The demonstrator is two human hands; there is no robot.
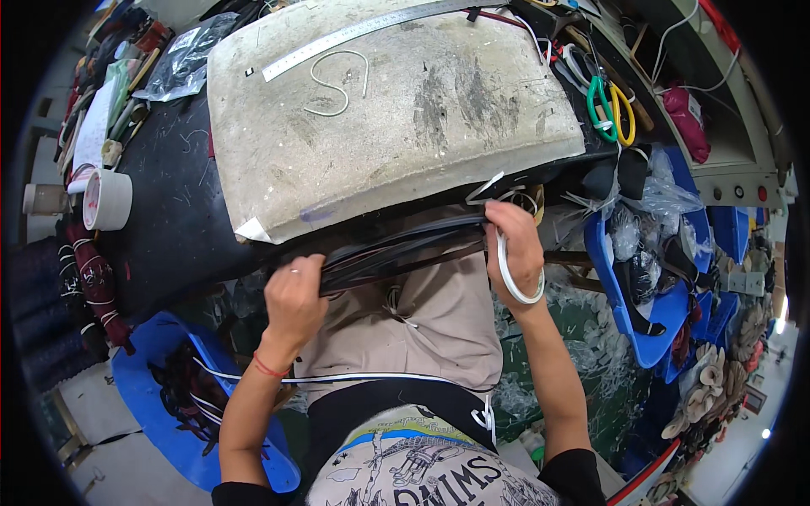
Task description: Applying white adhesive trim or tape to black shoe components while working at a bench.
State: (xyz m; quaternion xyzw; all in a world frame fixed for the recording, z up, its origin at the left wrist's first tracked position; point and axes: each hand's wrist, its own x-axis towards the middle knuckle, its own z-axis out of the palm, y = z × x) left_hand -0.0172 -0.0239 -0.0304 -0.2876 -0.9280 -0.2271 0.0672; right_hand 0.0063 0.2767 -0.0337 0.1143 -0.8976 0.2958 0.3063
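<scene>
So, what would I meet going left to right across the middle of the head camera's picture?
White tape roll → left fingers → bundle of dark strips → right fingers → blue bin on the right.

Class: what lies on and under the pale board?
On the board lie a ruler and a curved cord, among other things. A black table shows past its left edge; whatever lies directly beneath is covered.
</scene>
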